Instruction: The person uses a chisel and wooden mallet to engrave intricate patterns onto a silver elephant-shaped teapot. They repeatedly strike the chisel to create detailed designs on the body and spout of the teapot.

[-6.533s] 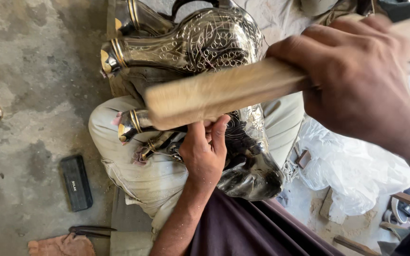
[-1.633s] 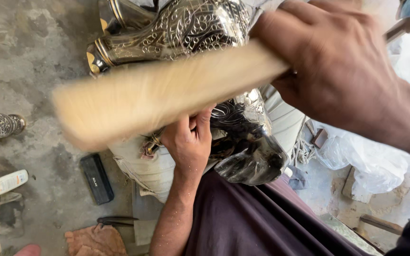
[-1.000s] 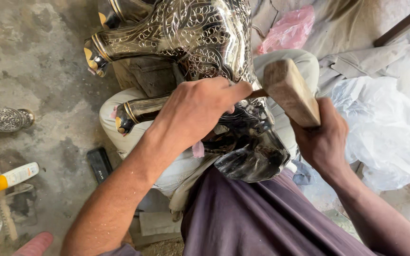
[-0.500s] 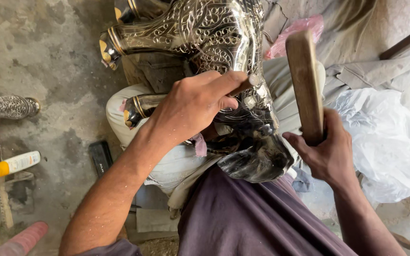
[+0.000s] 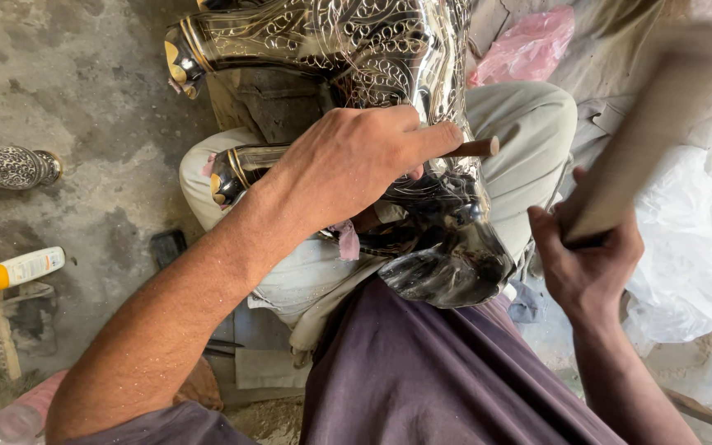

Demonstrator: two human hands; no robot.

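Engraving step: left hand (image 5: pixel 356 165) clenches a chisel (image 5: pixel 473 148) against the ornate metal vase (image 5: pixel 389 58); right hand (image 5: pixel 591 268) grips a raised wooden mallet (image 5: pixel 644 140), so the strike must land squarely on the chisel's end.

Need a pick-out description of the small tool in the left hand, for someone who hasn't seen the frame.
Start at the big engraved metal vessel lying across the person's lap. The left hand rests on its lower part, and a thin brown rod pokes out rightward between the fingers. It is short, smooth and round-ended, unlike the broad pale wooden bat blurred in the right hand.
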